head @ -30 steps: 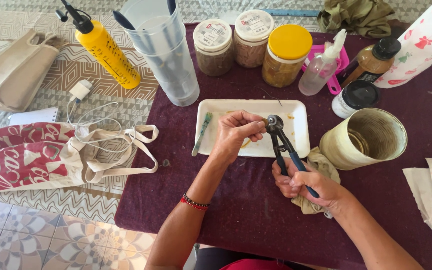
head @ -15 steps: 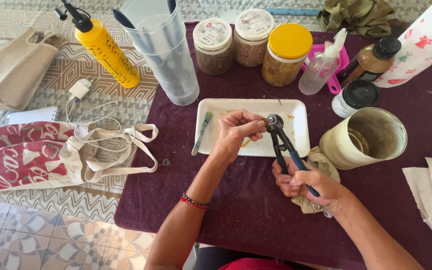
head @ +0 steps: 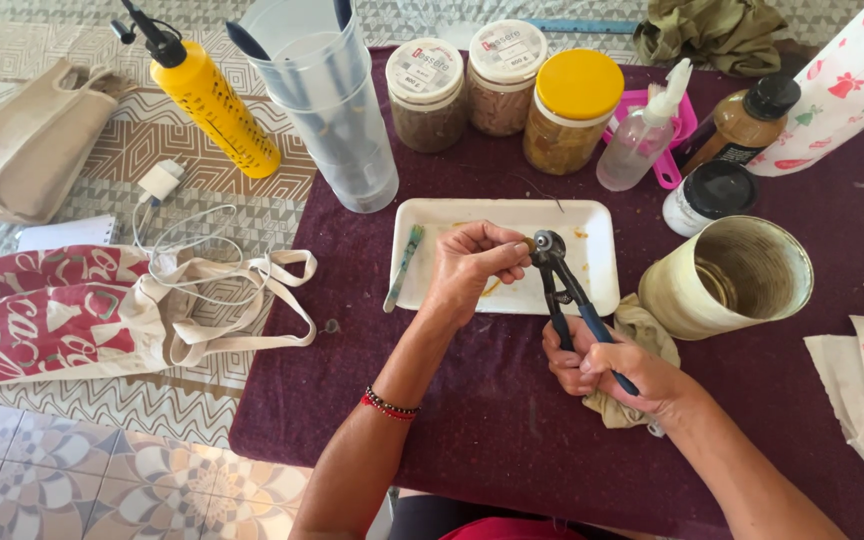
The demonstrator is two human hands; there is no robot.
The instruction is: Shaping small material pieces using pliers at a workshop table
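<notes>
nothing has moved: left hand [head: 467,268] pinches one small brown piece [head: 529,244], right hand [head: 607,368] squeezes one pliers [head: 562,285].

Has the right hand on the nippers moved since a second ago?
No. The right hand holds the nippers at the same spot over the white tray.

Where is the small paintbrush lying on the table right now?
In the head view, the paintbrush lies across the left rim of the white tray, just left of the left hand.
</notes>
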